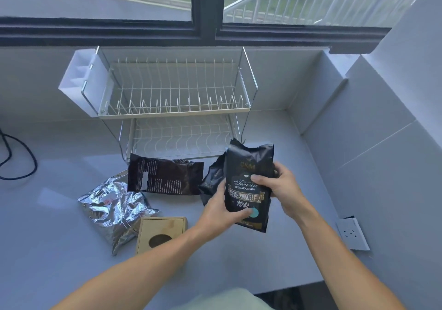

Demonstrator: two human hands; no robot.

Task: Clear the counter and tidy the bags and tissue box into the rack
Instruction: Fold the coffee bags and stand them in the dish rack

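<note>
I hold a black coffee bag [248,166] upright above the counter with both hands. My left hand [222,210] grips its lower left edge, thumb on the front. My right hand [281,187] clasps its right side. Behind it a second black bag [211,180] leans on the counter. A third dark bag [165,178] lies flat in front of the rack. A crumpled silver foil bag [112,210] lies at the left, partly under the wooden tissue box [161,234]. The two-tier wire rack [174,89] stands at the back, both tiers empty.
A white cutlery holder [79,80] hangs on the rack's left side. A black cable [16,156] loops at the far left of the counter [59,250]. A wall socket [352,233] is on the tiled wall at the right. A window runs behind the rack.
</note>
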